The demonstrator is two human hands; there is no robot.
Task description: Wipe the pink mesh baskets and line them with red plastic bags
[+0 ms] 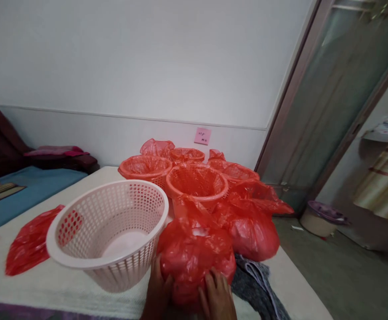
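At the bottom centre my left hand rests against the left side of a full red plastic bag, its fingers partly hidden. My right hand lies on the bag's front right, fingers spread over the plastic. Left of the bag stands an unlined pale pink perforated basket. Another filled red bag sits behind and to the right. Beyond them are several baskets lined with red plastic, the nearest one in the middle.
A flat red bag lies left of the pale basket. Dark grey cloth is at the table's right edge. A pink note is stuck on the wall. A bin stands on the floor at right, near a sliding door.
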